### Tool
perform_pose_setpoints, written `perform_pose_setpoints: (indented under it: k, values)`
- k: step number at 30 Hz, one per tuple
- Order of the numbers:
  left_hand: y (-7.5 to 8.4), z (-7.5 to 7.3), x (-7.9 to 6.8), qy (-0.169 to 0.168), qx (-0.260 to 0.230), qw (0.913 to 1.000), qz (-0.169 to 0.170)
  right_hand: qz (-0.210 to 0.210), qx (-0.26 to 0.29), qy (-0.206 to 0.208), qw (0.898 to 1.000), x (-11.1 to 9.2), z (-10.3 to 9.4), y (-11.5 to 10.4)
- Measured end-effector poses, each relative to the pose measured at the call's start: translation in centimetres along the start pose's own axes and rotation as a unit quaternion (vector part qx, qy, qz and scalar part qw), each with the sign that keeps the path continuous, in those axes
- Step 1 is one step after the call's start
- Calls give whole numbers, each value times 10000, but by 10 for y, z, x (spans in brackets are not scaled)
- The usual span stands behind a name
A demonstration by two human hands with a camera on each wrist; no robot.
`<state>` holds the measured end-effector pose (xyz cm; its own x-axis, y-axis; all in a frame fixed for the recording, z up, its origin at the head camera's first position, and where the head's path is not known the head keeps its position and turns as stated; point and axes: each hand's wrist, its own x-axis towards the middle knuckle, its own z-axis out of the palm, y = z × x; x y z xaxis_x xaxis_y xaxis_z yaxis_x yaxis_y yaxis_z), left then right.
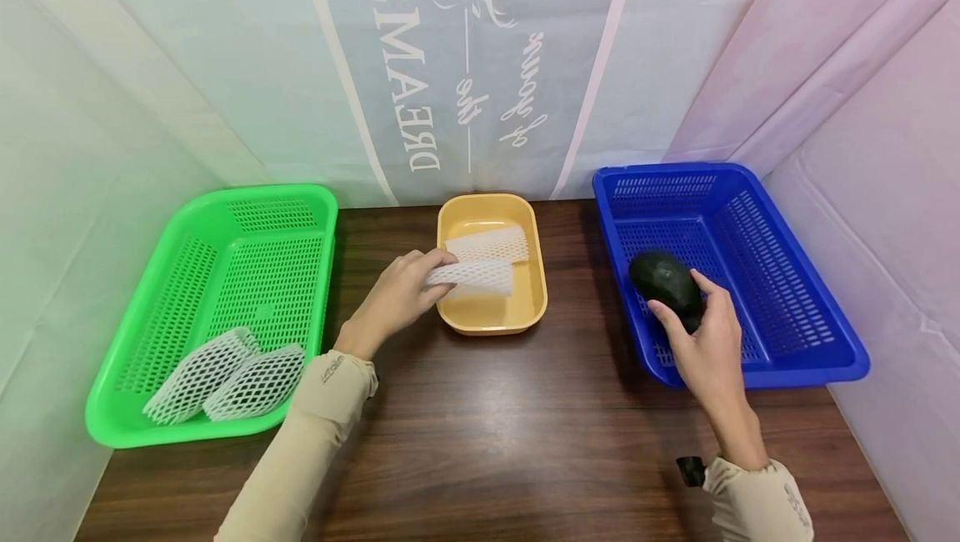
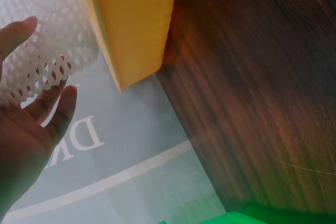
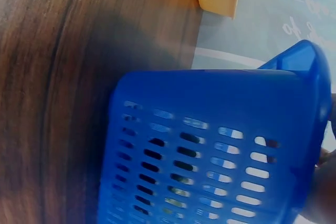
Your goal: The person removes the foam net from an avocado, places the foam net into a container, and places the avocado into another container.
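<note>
My left hand (image 1: 407, 286) pinches a white foam net sleeve (image 1: 480, 275) between thumb and fingers, over the yellow bin (image 1: 491, 327). Under it in the bin lies another white foam net (image 1: 498, 242). The held net (image 2: 58, 30) looks flattened in the head view, and its mesh fills the upper left of the left wrist view. My right hand (image 1: 708, 350) grips a dark green, oval avocado (image 1: 663, 282) at the near left part of the blue basket (image 1: 813, 377). In the right wrist view the basket wall (image 3: 210, 93) hides most of that hand and the avocado.
To the left stands a green basket (image 1: 326, 217), with two bulging white foam nets (image 1: 202, 375) at its near end. All three containers rest on a dark wooden table (image 1: 480, 434). A printed cloth (image 1: 480, 67) rises behind them, and pale cloth walls flank both sides.
</note>
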<state>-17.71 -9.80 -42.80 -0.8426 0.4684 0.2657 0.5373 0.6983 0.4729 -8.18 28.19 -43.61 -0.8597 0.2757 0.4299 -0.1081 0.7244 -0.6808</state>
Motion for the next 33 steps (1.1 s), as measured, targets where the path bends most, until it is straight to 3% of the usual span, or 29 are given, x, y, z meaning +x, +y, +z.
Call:
perform_pose_setpoints:
  k: [10,25,33]
  values:
    - [-3,7,8,-171,63,9998,-118,1006,-128,-751,9920,1,2,3]
    - [-2,16,23,-166,57,9998,104,1538,-795,-1447,9742,7,2,4]
    - [2,24,34,-357,190,9991,118,1610,-971,-1730,9668,8,2,6]
